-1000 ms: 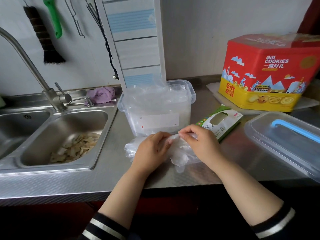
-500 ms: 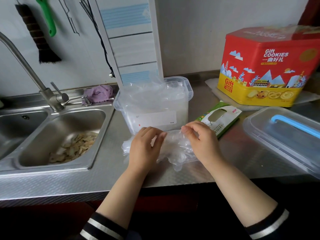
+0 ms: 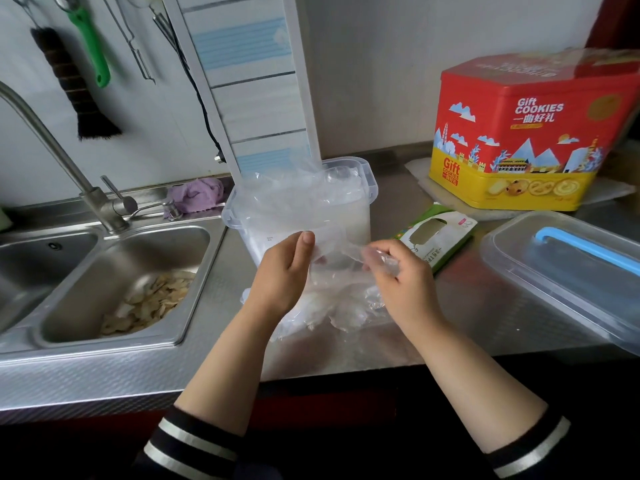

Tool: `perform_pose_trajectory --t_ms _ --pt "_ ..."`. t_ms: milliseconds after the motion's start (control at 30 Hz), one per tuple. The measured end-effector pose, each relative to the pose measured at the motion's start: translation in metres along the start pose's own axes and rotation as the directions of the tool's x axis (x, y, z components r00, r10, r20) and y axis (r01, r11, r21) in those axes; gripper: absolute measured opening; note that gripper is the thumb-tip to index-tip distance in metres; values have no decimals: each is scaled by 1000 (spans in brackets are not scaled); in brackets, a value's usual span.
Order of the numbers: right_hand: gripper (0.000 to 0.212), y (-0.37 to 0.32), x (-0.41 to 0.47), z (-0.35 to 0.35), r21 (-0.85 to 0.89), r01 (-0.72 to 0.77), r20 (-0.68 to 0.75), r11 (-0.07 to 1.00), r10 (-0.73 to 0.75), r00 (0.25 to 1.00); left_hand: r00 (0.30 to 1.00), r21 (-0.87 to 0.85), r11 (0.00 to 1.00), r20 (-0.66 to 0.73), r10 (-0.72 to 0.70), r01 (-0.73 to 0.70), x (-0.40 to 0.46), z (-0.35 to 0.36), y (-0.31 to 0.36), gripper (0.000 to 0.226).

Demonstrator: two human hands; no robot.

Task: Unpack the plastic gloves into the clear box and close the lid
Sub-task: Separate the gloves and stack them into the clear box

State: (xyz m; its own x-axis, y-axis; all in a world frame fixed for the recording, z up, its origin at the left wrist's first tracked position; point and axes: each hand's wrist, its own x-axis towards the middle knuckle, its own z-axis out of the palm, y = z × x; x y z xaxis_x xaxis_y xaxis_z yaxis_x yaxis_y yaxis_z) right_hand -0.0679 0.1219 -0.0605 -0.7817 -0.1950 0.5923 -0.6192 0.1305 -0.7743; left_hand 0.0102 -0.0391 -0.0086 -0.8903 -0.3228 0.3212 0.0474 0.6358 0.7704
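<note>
Both hands are raised just above the steel tabletop, the left hand and the right hand each pinching an edge of one thin plastic glove stretched between them, fingers curled on the film. Under them a loose pile of gloves lies on the tabletop, just in front of the open clear box, which already has crumpled plastic heaped above its rim. The lid with its blue handle rests well off to the right, beside a green packet.
</note>
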Motion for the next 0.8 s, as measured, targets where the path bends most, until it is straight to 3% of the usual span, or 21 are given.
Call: perform_pose_trajectory --t_ms 67,133,200,267,334,367,400,467,634,734,801 --pt "9 -4 4 -2 86 -95 52 992 91 995 998 -93 996 70 -5 12 0 -1 0 69" --pt "19 -11 9 -5 131 -125 82 984 115 990 995 -138 990 96 -12 25 -1 -1 2 59" --pt "25 -23 19 -7 138 -159 131 977 141 981 1000 -83 997 -7 -3 3 -1 -1 6 59" --pt "31 -35 30 -10 131 -193 227 972 160 961 985 -14 1000 -173 24 -27 4 -5 10 37" --pt "36 -45 43 -12 23 -113 300 993 101 949 974 -33 998 -222 39 -47 12 -16 14 15" --pt "28 -49 51 -12 -30 -42 310 999 49 949 978 -53 997 -206 38 -50 17 -21 17 10" --pt "16 -55 58 -12 -60 5 311 998 14 950 982 -44 998 -185 45 -53 22 -28 19 8" --pt "21 -66 75 -8 -99 50 268 994 -22 963 984 54 996 -161 81 -73 34 -42 24 11" --pt "28 -83 126 9 -287 -34 190 957 92 978 970 193 980 -229 87 -42 83 -76 20 13" --pt "40 -72 153 26 -477 -30 220 878 153 963 962 234 972 -264 67 -3 116 -86 9 15" --pt "36 -62 165 39 -601 -19 221 799 190 957 962 303 951 -272 33 53 132 -90 -4 15"
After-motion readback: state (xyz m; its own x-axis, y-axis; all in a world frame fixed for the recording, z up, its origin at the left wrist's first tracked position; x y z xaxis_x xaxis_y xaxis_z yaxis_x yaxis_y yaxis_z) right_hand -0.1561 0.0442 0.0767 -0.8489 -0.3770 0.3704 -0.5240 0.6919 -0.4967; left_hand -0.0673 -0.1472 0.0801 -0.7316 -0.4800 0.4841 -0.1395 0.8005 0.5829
